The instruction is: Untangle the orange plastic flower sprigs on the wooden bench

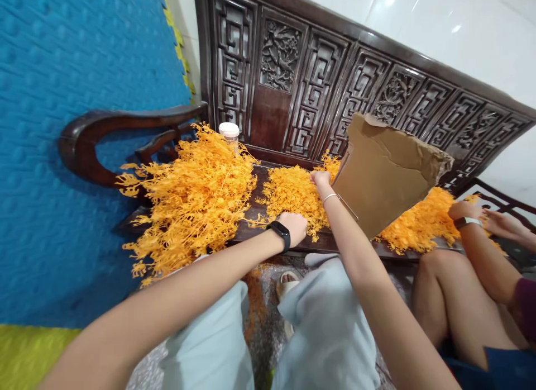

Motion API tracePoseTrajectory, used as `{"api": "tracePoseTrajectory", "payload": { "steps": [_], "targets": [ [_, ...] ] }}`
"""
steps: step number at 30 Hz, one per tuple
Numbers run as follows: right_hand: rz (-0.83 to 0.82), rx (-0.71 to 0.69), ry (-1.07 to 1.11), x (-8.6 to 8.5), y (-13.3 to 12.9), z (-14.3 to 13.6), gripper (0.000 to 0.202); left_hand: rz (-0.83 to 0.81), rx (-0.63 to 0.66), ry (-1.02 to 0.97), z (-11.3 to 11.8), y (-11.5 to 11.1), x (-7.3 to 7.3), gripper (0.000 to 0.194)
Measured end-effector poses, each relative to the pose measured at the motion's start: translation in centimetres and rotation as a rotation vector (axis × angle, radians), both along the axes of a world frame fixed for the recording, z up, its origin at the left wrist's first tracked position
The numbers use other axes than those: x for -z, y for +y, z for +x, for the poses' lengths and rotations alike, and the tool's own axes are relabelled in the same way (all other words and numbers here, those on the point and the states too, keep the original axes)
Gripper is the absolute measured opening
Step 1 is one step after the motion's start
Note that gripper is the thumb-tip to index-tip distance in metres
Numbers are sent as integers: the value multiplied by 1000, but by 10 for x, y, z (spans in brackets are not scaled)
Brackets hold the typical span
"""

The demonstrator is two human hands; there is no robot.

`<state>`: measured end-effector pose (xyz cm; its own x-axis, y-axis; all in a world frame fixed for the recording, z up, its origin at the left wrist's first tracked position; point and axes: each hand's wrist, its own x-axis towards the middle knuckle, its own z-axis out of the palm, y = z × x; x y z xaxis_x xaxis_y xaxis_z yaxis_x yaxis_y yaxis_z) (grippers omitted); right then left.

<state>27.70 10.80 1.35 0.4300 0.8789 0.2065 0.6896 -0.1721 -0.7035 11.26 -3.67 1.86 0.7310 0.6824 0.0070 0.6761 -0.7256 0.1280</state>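
My left hand (294,228), with a black band at the wrist, is closed at the front edge of a low heap of orange plastic sprigs (288,191). Its curled fingers hide whatever they hold. Farther back, my right hand (320,179), wearing a thin bracelet, is closed in a pinch against the heap's right side, beside a cardboard sheet (383,175). What lies between those fingertips is too small to make out. A bigger pile of long orange plastic sprigs (196,200) fills the bench's left end.
The dark wooden bench (255,233) has a carved backrest (272,119) and a curved armrest (84,138). A white-lidded jar (229,131) stands behind the big pile. Right of the cardboard are more orange pieces (422,222) and another person's hands (467,211). Blue mats (84,55) lie at left.
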Motion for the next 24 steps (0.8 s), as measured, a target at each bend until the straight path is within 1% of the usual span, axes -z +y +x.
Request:
{"api": "tracePoseTrajectory", "payload": {
  "steps": [3,5,8,10,13,15,17,20,22,24],
  "targets": [
    [-63,14,178,0,-9,6,19,-18,-53,-21,-11,7,-4,38],
    [-75,-24,269,-4,-18,11,17,-34,-99,-28,-17,9,-6,39],
    [-79,-110,358,-14,-30,15,12,-64,-173,-34,-25,12,-9,40],
    [-44,-220,418,-24,-38,13,13,-88,-201,-35,-31,16,-9,42],
    [40,-454,470,-38,-55,-3,19,-131,-168,-43,-41,22,-7,43],
    [52,-605,439,-46,-72,-20,25,-173,-133,-65,-48,26,-7,45],
    [30,-762,371,-50,-92,-37,30,-215,-119,-98,-52,29,-7,48],
    [-26,-981,132,-52,-117,-57,26,-234,-132,-155,-56,32,-8,46],
    [-57,-1063,-49,-52,-126,-63,25,-233,-146,-181,-58,35,-7,44],
    [-72,-1098,-162,-50,-128,-65,26,-234,-146,-183,-60,36,-7,44]
  ]
}}
